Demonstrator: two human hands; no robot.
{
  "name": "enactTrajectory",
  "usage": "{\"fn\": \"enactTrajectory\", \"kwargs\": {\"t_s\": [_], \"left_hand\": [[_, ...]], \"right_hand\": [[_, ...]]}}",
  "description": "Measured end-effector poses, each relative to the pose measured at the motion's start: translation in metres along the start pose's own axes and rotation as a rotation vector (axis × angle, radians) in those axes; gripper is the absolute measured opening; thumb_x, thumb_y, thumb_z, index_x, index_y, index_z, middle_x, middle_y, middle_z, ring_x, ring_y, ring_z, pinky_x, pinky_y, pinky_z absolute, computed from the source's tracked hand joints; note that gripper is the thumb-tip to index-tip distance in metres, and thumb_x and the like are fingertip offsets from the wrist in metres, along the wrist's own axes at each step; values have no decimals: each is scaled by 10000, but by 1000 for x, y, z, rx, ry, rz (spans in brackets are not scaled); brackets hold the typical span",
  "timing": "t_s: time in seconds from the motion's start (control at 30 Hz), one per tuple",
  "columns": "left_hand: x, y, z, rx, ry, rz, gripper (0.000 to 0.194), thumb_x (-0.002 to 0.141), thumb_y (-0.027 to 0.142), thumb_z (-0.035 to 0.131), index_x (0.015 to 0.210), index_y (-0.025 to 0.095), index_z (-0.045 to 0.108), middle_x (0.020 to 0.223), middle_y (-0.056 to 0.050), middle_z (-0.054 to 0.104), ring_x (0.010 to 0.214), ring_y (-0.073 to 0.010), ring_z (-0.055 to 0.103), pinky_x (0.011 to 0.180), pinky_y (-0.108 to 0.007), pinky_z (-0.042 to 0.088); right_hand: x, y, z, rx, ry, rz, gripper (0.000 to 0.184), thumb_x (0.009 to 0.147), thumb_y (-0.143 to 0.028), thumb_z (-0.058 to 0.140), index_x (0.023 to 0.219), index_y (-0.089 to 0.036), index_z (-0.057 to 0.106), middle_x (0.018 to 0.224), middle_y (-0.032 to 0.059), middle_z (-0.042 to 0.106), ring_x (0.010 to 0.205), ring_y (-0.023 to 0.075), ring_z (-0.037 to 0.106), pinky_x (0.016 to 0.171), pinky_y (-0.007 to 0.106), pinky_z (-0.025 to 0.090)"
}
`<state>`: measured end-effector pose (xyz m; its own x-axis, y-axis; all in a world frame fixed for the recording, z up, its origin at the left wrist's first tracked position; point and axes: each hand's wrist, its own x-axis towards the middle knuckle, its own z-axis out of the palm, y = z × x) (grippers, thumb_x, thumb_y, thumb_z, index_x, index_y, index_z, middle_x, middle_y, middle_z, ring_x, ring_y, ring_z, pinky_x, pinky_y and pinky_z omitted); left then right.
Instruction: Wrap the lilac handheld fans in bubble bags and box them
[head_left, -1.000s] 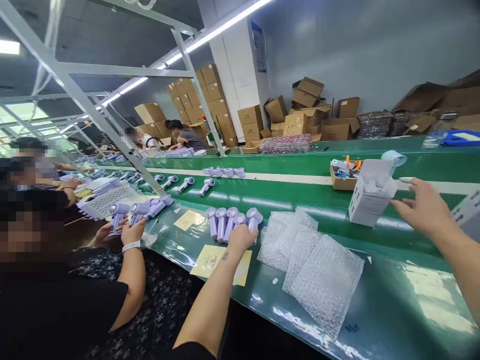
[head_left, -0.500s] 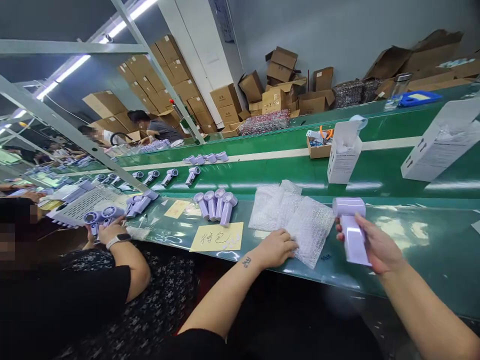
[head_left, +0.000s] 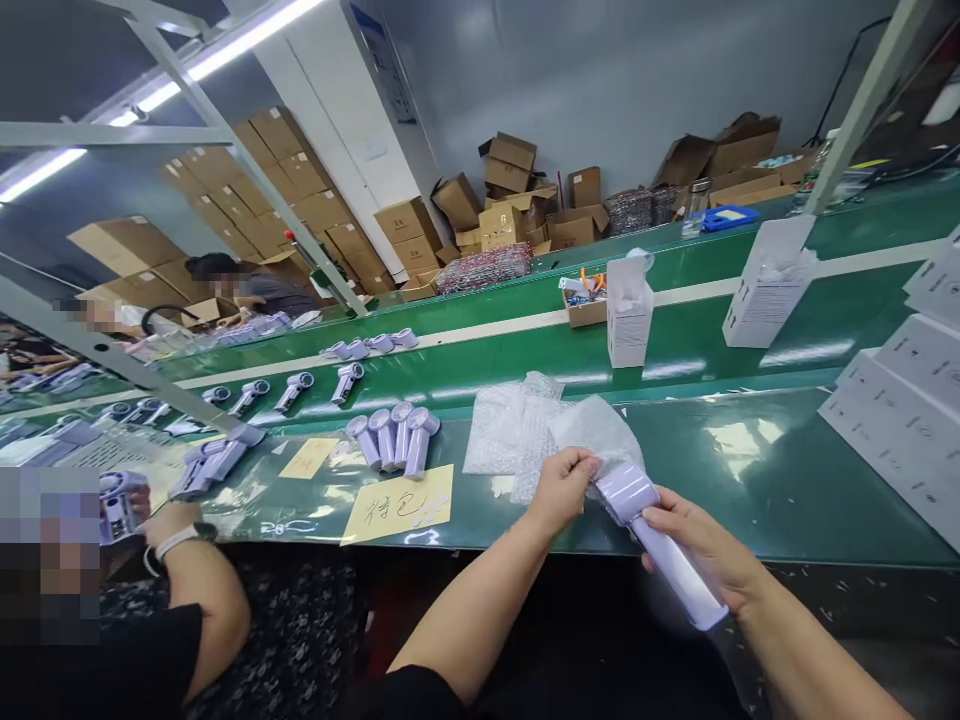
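My right hand (head_left: 701,545) is closed around the handle of a lavender handheld fan (head_left: 675,565), whose round head points up and left. My left hand (head_left: 562,490) pinches the edge of a bubble wrap bag (head_left: 600,430), fingers closed on it. The fan's head is at the near edge of this bag; whether it is inside, I cannot tell. More bubble wrap bags (head_left: 491,430) lie flat on the bench just beyond my left hand. Several similar lavender fans (head_left: 420,440) lie in a group to the left, behind a yellow handwritten sheet (head_left: 397,505).
A co-worker's hand (head_left: 169,525) is at the left, near more lavender fans (head_left: 214,465). Across the green conveyor (head_left: 487,350) stand white boxes (head_left: 628,320) and a small carton of parts (head_left: 589,305). White printed cartons (head_left: 900,420) stand at the right. A metal post (head_left: 277,200) slants at left.
My left hand has lifted a bubble wrap bag off the pile by its edge. My right hand has brought the fan left and tilted its head to the bag. The view has turned right.
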<state>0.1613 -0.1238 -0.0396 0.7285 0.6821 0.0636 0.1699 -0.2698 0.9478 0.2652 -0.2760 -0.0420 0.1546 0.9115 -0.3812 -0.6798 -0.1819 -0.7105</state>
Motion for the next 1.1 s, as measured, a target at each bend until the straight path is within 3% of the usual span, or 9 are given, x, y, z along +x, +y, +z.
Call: {"fn": "enactTrajectory", "kwargs": {"t_s": [0.07,0.2,0.3,0.4,0.5,0.7,0.9,1.0,1.1], "left_hand": [[-1,6,2,64,46,103,182,844,250,489,768,139,611,665,-5,571,640,-118,514,626,-245,423],[-7,18,5,420,39,690,173,839,164,434,759,150,587,665,-41,537,662,-146,475,609,-273,408],[-14,23,2,671,-23,1040,170,819,120,416,801,156,581,644,-43,482,628,-159,439,561,-287,386],[-20,19,-3,821,-107,1172,157,825,126,426,853,164,576,646,-30,470,597,-152,430,540,-289,377],[-17,7,-2,890,-55,1189,163,823,131,441,903,154,581,618,-19,451,576,-153,426,521,-285,364],[7,-6,24,763,263,820,112,802,112,452,755,167,538,662,-39,500,641,-158,484,572,-276,414],[-11,0,50,539,-52,756,99,773,144,482,813,169,568,682,-38,593,629,-144,541,600,-271,450],[7,21,49,319,-89,288,105,729,160,505,785,167,594,617,-1,578,545,-107,510,521,-228,411],[43,59,43,45,-203,-154,90,644,152,529,716,155,583,503,38,508,436,-77,451,411,-185,314]], "right_hand": [[1,-2,-7,-51,25,19,280,790,-319,660,1027,-207,561,700,-6,616,509,102,567,511,229,511],[-6,-3,-9,-23,69,-2,245,761,-353,683,902,-209,544,699,3,619,536,125,586,500,250,519],[-15,-10,-4,51,81,-115,370,714,-308,729,1019,-242,531,811,-4,618,595,140,589,481,277,533],[-21,-18,-3,66,111,-171,519,725,-287,723,1181,-287,474,891,-5,620,580,133,590,509,297,545],[-20,-17,-6,61,184,-164,501,730,-312,715,1170,-279,477,810,-15,626,518,133,594,491,286,531],[-9,-13,-8,110,313,-201,339,748,-348,692,962,-264,442,716,-31,648,503,155,624,472,264,498],[-1,-14,-27,86,413,-205,266,750,-360,676,815,-248,444,600,-34,637,510,171,624,467,259,482],[3,-30,-35,-94,413,-121,239,762,-389,665,771,-226,491,552,-29,607,479,150,586,430,237,455],[1,-76,-35,-352,371,-4,196,771,-367,642,740,-189,565,533,-6,600,434,118,540,362,193,404]]}}
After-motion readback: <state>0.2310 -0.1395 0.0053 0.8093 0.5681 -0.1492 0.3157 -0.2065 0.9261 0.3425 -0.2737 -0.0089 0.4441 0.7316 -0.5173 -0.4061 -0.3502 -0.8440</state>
